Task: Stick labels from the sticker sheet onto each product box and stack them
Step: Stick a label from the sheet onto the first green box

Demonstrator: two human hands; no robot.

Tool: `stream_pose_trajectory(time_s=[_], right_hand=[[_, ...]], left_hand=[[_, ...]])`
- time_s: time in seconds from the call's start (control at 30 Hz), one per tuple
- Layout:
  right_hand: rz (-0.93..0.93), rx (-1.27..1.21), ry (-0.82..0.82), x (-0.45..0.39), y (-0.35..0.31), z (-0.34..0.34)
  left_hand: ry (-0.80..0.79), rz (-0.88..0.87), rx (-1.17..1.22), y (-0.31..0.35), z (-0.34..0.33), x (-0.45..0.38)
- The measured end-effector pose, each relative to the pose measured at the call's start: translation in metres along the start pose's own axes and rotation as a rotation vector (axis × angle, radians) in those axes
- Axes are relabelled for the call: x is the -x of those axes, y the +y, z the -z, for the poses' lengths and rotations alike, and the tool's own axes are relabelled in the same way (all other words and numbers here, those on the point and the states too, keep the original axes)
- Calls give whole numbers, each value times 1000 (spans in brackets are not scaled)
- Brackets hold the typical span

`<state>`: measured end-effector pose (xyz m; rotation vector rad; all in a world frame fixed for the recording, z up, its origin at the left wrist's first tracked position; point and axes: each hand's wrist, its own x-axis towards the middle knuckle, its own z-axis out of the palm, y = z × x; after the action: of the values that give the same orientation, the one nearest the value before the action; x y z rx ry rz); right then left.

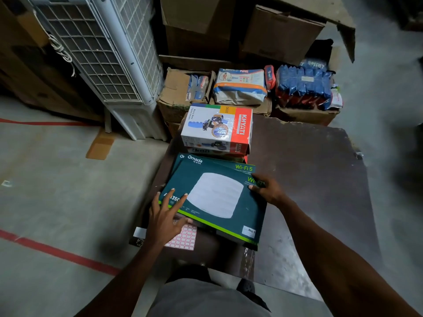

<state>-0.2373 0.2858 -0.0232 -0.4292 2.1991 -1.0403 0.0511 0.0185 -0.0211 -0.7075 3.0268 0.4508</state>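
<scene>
A dark teal Wi-Fi product box [217, 197] lies tilted on top of a second, like box [183, 160] on the brown board [309, 168]. My left hand [166, 216] grips its near left corner, fingers spread on the top face and thumb under the edge. My right hand [266, 187] holds the far right corner. A sticker sheet [184, 237] with red-framed labels lies under the box's near edge, partly covered by my left hand. Behind stands a white and red KHYATI box [217, 129] on top of another box.
A white air cooler [109, 58] stands at the back left. Brown cartons [229, 26] and packs of goods [304, 83] line the back. Red tape lines [57, 250] cross the grey floor at left. My legs are at the bottom.
</scene>
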Motion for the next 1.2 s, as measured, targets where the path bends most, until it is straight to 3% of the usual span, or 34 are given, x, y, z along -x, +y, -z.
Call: stream_pose_trajectory(time_s=[0.37,0.6,0.77,1.0,1.2], right_hand=[[-23,94,100,7,4,-18],[-67,118,85,14,-3,-13],[-91,157,49,8,-2,-10],[-110,146,53,13,-8,-11],[-147,79,20,10,-8,6]], left_hand=[[-13,35,-176,6,-30,12],[-220,-468,-287,90,-38,26],[-253,-509,-184,148,-44,17],[-335,-616,-249,143,-44,12],[-186,-753,-361,133,-15,20]])
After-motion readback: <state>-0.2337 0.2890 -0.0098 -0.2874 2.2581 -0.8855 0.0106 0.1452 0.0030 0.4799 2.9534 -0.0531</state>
